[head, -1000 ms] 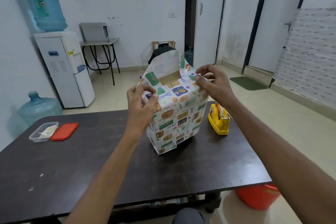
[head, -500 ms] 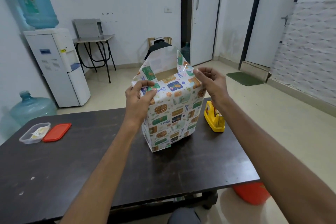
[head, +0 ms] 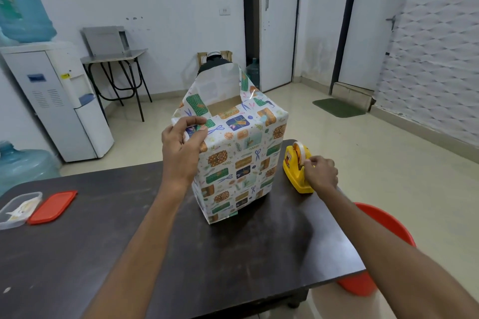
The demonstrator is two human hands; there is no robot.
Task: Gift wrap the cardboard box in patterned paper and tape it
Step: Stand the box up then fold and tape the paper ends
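The tall cardboard box [head: 223,108], sheathed in white patterned wrapping paper [head: 238,163], stands upright toward the far edge of the dark wooden counter [head: 233,254]. Its top is open, with one paper flap raised at 12 o'clock. The left hand [head: 181,147] has its grip pinched on folded paper at the top's 8 o'clock corner. At the box's 3 o'clock, the right hand [head: 321,173] closes its grip on the yellow plastic tape dispenser [head: 291,166]. Well apart at 9 o'clock lie a clear plastic container [head: 15,208] and a red plastic lid [head: 53,206].

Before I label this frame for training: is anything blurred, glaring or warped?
Head view: wide-angle distortion tilts the door frame and bends the table edge; glare glints on clear tape atop the wrapped box; right hand at the tape dispenser looks slightly soft; lighting even.
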